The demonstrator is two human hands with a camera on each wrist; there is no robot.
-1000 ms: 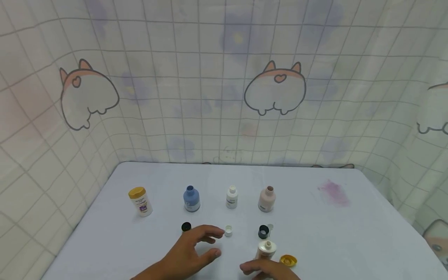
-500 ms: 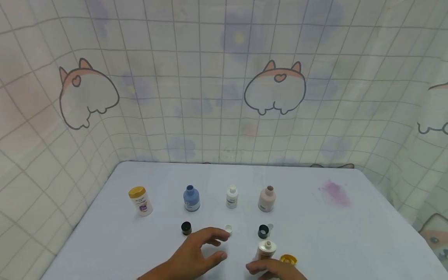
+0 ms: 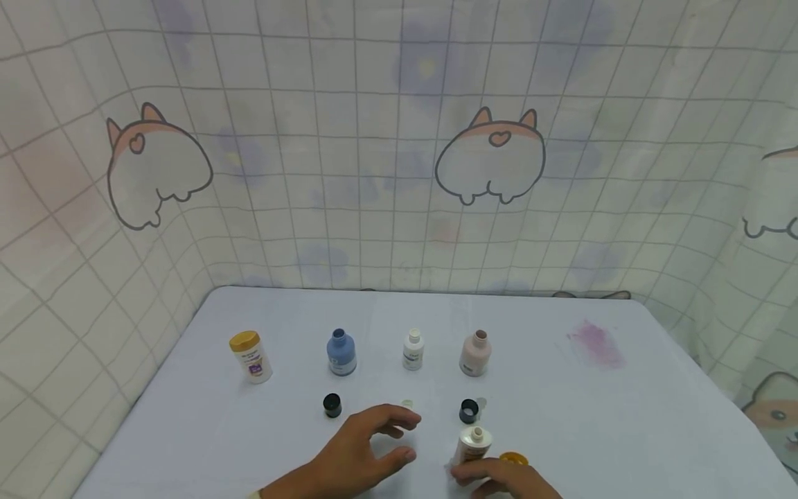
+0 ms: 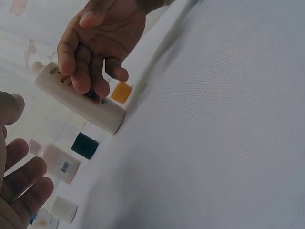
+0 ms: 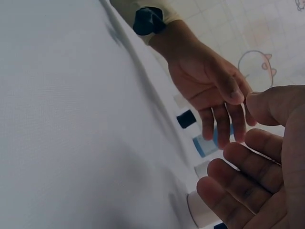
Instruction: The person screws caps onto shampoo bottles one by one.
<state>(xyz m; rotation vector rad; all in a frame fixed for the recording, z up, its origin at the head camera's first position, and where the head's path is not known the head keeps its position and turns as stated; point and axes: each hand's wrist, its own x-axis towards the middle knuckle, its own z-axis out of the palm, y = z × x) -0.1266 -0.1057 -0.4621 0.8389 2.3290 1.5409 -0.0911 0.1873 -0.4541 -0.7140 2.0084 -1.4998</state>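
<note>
Right now we have the white bottle (image 3: 472, 443) upright, nozzle exposed, at the near side of the table (image 3: 623, 430). Our right hand (image 3: 499, 477) overlaps its lower part from the near side; grip is spread, fingers loosely bent, thumb apart; can't tell if they touch the bottle. Our left hand (image 3: 364, 447) is left of it, well apart, same loose spread, with a small white cap (image 3: 407, 403) mostly hidden behind it. Yellow cap (image 3: 514, 458) sits right of the bottle, partly covered by our right hand; dark ring-like cap (image 3: 469, 411) just beyond it. Further back, right to left: pink bottle (image 3: 476, 356), small white bottle (image 3: 413, 352), blue bottle (image 3: 341, 355), yellow-lidded jar (image 3: 253, 362). Black cap (image 3: 332, 405) sits near side of the blue one.
</note>
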